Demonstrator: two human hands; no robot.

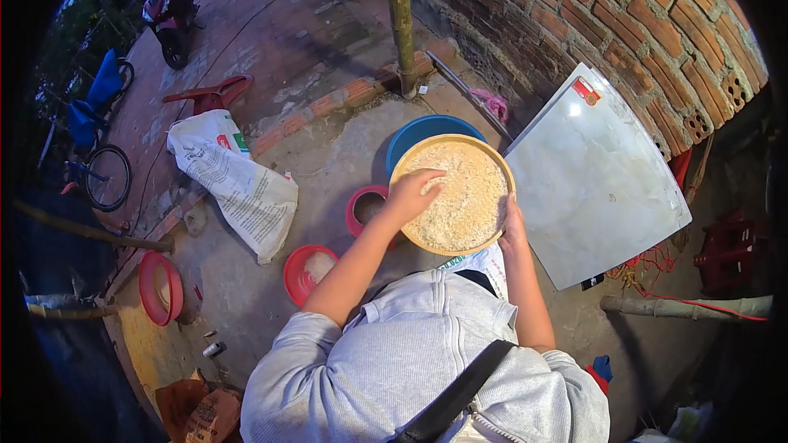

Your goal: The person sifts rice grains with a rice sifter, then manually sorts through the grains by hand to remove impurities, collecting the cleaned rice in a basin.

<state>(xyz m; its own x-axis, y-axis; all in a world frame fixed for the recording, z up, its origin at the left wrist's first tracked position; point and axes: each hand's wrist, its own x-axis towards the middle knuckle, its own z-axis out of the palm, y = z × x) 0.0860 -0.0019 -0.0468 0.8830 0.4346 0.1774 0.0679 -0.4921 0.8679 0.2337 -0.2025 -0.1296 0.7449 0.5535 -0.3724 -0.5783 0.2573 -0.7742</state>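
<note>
A round, wooden-rimmed tray (417, 244) is held out in front of my body, its base hidden under a layer of pale grain (464, 197) that looks like rice. My right hand (513, 226) grips the tray's right rim, thumb on the upper side and the other fingers out of sight below. Over the left part of the tray, my left hand (410, 197) reaches in with fingers bent and somewhat apart, the tips at the grain. Partly covered by the tray, a blue basin (427, 127) shows behind it.
Red bowls, one with pale grain (320, 265) and another with darker contents (368, 207), stand left of me. Further left are a white sack (234, 184) and a red basin (148, 287). A grey panel (599, 189) leans by the brick wall (607, 8); a bamboo post (400, 25) rises ahead.
</note>
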